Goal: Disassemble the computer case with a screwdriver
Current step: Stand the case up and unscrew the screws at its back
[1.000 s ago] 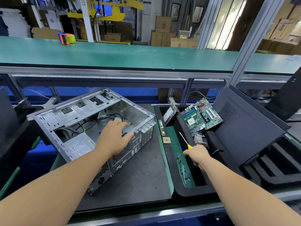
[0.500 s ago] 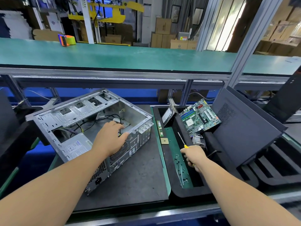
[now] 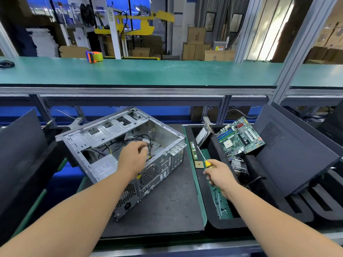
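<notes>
An open grey metal computer case (image 3: 104,134) lies on its side on a black mat (image 3: 167,204), with loose cables and a power supply (image 3: 104,166) inside. My left hand (image 3: 132,157) reaches into the case and pinches a bundle of cables (image 3: 149,145) near the rear wall. To the right of the case, my right hand (image 3: 218,173) grips a yellow-handled screwdriver (image 3: 205,160), its shaft pointing up and left over the parts tray.
A black foam tray (image 3: 206,210) on the right holds a motherboard (image 3: 239,138), a hard drive (image 3: 203,135), a RAM stick (image 3: 194,151), a CPU chip (image 3: 199,165), a heatsink and loose screws. Dark side panels (image 3: 291,154) lean at right. A green shelf (image 3: 148,73) runs above.
My left hand has moved from the case's rear edge deeper inside and closed on the cables. The right hand with the screwdriver has barely shifted.
</notes>
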